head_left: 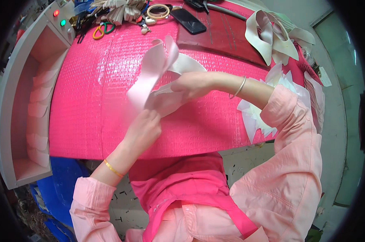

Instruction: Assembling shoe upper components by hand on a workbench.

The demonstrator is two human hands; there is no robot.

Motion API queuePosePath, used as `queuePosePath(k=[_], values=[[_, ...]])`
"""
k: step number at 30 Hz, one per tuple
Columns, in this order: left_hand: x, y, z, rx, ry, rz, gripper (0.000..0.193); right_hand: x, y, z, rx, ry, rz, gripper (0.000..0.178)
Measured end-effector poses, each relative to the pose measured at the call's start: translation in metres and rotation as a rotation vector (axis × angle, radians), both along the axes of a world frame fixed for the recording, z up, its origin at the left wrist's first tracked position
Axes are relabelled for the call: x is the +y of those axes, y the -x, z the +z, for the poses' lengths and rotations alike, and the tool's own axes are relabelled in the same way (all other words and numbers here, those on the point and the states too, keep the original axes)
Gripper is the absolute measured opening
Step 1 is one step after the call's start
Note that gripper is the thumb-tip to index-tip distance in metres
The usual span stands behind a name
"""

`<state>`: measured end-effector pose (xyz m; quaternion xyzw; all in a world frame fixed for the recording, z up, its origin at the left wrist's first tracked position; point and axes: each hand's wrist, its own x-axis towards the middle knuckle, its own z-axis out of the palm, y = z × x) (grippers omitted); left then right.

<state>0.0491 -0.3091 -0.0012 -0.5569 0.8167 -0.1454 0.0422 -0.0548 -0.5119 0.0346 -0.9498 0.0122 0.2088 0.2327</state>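
Note:
Above the middle of the pink table covering (77, 101), a pale pink shoe upper (148, 74) is held up, its curved sides bent and its white lining partly showing. My left hand (144, 128) is closed in a pinch at its lower edge; motion blurs the area around those fingertips. From the right, my right hand (192, 84) grips the piece with the fingers mostly hidden behind and under it. A white curved part (188, 63) shows just behind; I cannot tell whether it belongs to the same upper.
More pale uppers (260, 34) lie at the back right beside a dark red board (223, 38) and a black phone (188, 21). White paper-like pieces (251, 117) sit by my right arm. Scissors (98, 32) lie back left, near a white open-fronted box (9, 117) with stacked pieces.

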Motion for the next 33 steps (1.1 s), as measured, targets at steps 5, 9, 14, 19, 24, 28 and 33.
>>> queuePosePath(k=[5,9,14,19,24,28,33], values=[[0.035,0.003,-0.020,0.102,0.144,0.064,0.007,0.024,-0.001,-0.011,-0.043,-0.245,0.066,0.037],[0.037,0.003,-0.026,0.115,0.166,0.150,0.008,0.060,-0.020,-0.005,0.086,-0.185,-0.196,0.046],[0.038,0.002,-0.031,0.164,0.251,0.146,0.007,0.066,-0.017,-0.021,-0.019,-0.158,-0.435,0.051],[0.038,0.002,-0.040,0.226,0.372,0.127,0.006,0.067,-0.022,-0.026,-0.020,-0.189,-0.414,0.045],[0.043,-0.001,-0.043,0.264,0.375,0.155,0.005,0.072,-0.023,-0.028,-0.191,0.038,-0.149,0.040],[0.043,0.002,-0.041,0.279,0.383,0.169,0.005,0.074,-0.024,-0.030,-0.249,-0.019,-0.196,0.036],[0.043,0.000,-0.046,0.290,0.392,0.179,0.005,0.069,-0.027,-0.040,-0.185,-0.071,-0.279,0.028]])
